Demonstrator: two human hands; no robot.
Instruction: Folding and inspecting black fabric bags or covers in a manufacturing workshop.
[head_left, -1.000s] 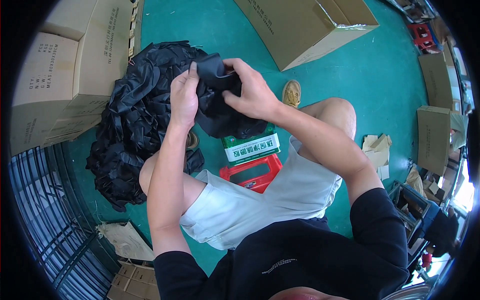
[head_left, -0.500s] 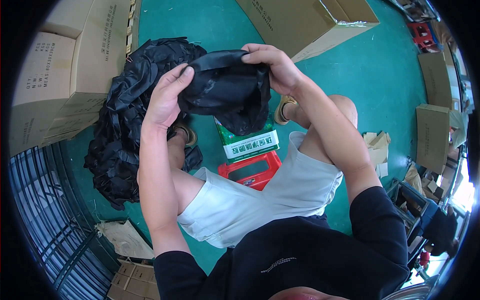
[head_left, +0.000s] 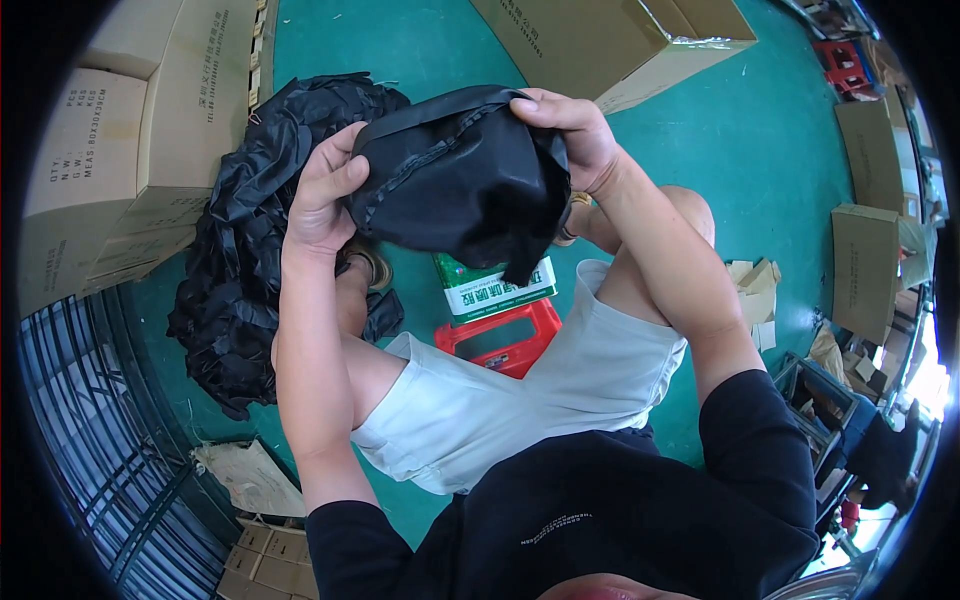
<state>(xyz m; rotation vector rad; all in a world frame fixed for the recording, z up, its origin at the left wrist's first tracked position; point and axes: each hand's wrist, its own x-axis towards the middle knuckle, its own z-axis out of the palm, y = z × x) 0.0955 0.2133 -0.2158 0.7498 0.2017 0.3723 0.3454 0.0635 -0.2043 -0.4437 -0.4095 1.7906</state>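
Between my hands hangs a black fabric piece, pouch-like, with a folded band and a seam along its upper side. My left hand pinches its left edge, thumb on top. At the upper right corner my right hand grips the band, thumb over it and the other fingers behind, partly hidden. A large heap of similar black fabric lies on the floor to the left. Below the held piece, a green and white tin is partly covered from view, next to a red plastic stool between my legs.
Large cardboard boxes stand at the left and far right of centre. More cartons line the right side, near a metal frame. Bundled dark rods are at the lower left. Cardboard scraps lie on the green floor.
The black fabric piece has been stretched wider and turned, so its seam and band now show. My right hand has moved slightly right, my left slightly left; the fabric covers more of the tin.
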